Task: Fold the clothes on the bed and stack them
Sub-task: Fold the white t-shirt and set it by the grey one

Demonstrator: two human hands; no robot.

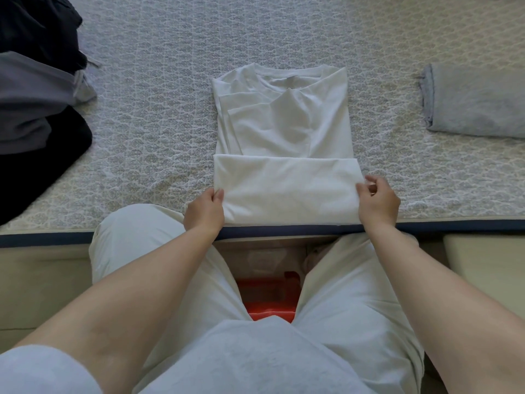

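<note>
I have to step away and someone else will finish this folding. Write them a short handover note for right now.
Left hand and right hand each pinch a side of the white T-shirt at its turned-up bottom fold, near the bed's front edge.
Done: sleeves folded in, hem folded up once; one folded grey garment lies to the right.
Left: finish folding the shirt, stack it, then fold the dark clothes pile on the left.

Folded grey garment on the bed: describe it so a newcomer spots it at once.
On the patterned grey bedspread, look to the far right edge. The folded light grey garment lies there alone, apart from the white T-shirt and the dark unfolded pile opposite.
</note>
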